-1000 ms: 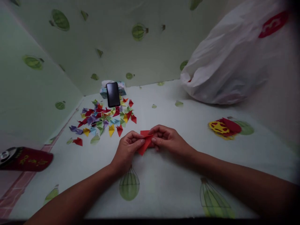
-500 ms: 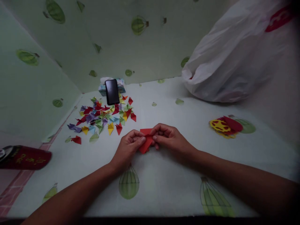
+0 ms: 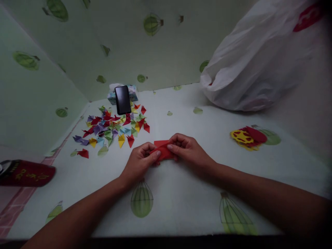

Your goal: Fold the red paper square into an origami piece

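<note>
One folded piece of red paper is held by the left hand and the right hand over the middle of the table; whether the table is touched cannot be told. Its left side is clamped between the thumb and fingers of the left hand, its right side between those of the right, and part of it is hidden by both thumbs. Beyond the left hand, many small paper shapes in red, yellow, green, blue and purple are scattered, with one red shape set apart at the near left. Behind them, a tissue box is partly blocked by a dark phone. Well to the right, a yellow cut-out is laid beside and partly over a red piece. Farther back, a large white bag is seen. At the left edge, a red can is partly cut off from view.
</note>
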Tool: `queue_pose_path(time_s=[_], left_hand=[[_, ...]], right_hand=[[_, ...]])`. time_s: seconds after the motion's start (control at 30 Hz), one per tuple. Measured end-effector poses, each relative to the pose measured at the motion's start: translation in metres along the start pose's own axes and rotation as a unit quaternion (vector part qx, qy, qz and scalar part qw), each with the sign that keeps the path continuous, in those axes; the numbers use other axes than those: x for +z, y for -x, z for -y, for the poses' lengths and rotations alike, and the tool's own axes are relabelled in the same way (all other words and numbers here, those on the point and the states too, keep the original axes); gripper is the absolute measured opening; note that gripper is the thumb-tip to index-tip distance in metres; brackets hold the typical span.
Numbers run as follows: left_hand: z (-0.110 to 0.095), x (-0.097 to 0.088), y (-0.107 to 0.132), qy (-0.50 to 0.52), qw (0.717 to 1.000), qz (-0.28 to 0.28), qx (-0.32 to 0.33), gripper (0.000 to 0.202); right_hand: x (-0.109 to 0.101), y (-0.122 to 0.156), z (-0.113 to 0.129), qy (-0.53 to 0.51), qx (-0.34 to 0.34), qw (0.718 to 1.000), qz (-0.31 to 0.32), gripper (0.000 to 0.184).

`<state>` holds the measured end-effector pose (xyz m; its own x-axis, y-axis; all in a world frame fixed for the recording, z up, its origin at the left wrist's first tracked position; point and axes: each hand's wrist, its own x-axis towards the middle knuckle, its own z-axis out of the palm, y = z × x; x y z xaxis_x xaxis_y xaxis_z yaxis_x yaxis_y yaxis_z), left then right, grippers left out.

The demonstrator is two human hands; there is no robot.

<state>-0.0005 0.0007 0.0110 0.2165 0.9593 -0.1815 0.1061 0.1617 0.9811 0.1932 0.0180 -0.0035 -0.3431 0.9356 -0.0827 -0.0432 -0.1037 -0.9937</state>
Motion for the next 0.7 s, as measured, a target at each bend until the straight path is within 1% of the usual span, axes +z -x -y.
queue_pose_path(time_s=[0.1,0.2,0.27,0.33,0.37,0.47,0.53,0.63,0.7], left_hand=[[-0.0022,-0.0014,-0.0004,-0.012,1.000,-0.001,0.013,0.023],[-0.0014,-0.0036,-0.0020,-0.002,0.998,-0.046,0.045,0.021],[0.0001,-0.0050,-0.0037,0.006,0.995,-0.079,0.059,0.022],[0.0018,-0.0057,-0.0053,0.026,0.992,-0.101,0.069,0.023],[0.0026,-0.0057,-0.0060,0.044,0.991,-0.105,0.071,0.023],[0.0043,-0.0048,-0.0066,0.088,0.991,-0.079,0.069,0.021],[0.0044,-0.0045,-0.0060,0.083,0.992,-0.062,0.066,0.020],[0.0027,-0.0050,-0.0039,0.057,0.994,-0.057,0.070,0.022],[0.0010,-0.0049,-0.0019,0.036,0.996,-0.034,0.069,0.021]], right_hand=[[-0.0002,0.0001,-0.0010,0.016,0.007,1.000,0.012,0.023],[0.0002,0.0009,-0.0006,0.003,0.015,1.000,0.020,0.026],[0.0013,0.0019,0.0001,-0.012,0.022,0.999,0.044,0.029],[0.0028,0.0029,0.0004,-0.027,0.028,0.997,0.061,0.030],[0.0036,0.0034,0.0004,-0.037,0.029,0.997,0.059,0.031],[0.0052,0.0046,0.0007,-0.075,0.024,0.997,0.026,0.030],[0.0054,0.0054,0.0022,-0.077,0.021,0.996,0.032,0.031],[0.0048,0.0066,0.0066,-0.019,-0.005,0.998,0.064,0.030],[0.0043,0.0070,0.0089,0.015,-0.036,0.997,0.061,0.028]])
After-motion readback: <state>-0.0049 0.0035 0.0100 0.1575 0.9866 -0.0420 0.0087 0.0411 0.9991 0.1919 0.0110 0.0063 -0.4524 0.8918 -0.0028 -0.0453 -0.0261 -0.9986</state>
